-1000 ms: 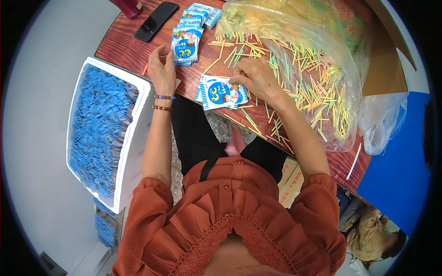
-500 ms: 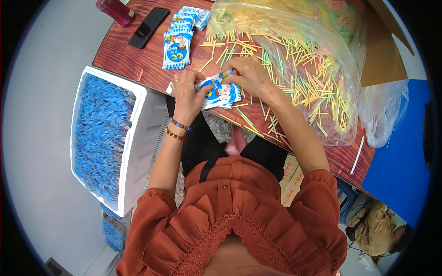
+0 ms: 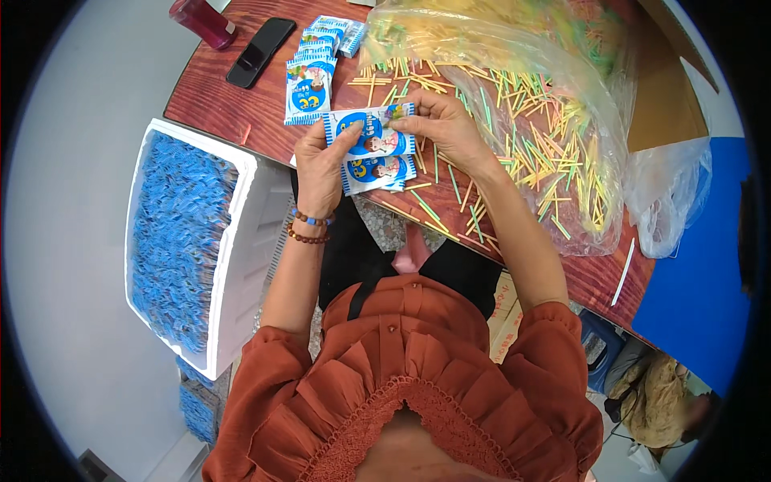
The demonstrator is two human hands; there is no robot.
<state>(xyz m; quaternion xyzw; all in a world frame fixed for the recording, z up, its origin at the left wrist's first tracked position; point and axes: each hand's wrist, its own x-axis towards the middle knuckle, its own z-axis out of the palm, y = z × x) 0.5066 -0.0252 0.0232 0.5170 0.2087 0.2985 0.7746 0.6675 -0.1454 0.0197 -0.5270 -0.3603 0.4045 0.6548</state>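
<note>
A small blue-and-white packet point(image 3: 377, 138) is stretched flat between my two hands above the near table edge. My left hand point(image 3: 322, 170) grips its left end, thumb on top. At the upper right corner, my right hand point(image 3: 450, 130) pinches the packet between thumb and fingers. Below it lies another packet of the same kind point(image 3: 379, 174), partly covered by the held one. A row of overlapping packets point(image 3: 309, 84) rests just beyond my left hand. Thin yellow and green sticks point(image 3: 526, 153) are scattered to the right of my right hand.
A large clear plastic bag point(image 3: 482, 32) of sticks spreads over the far right of the red-brown table point(image 3: 205, 88). A black phone point(image 3: 260, 52) and a red bottle point(image 3: 203, 22) are at the far left. Left of the table stands a white foam box point(image 3: 249, 189) filled with blue packets.
The packet in my hands has risen off the lower one and moved slightly away from me, now spread flat. My left hand has shifted to its left end.
</note>
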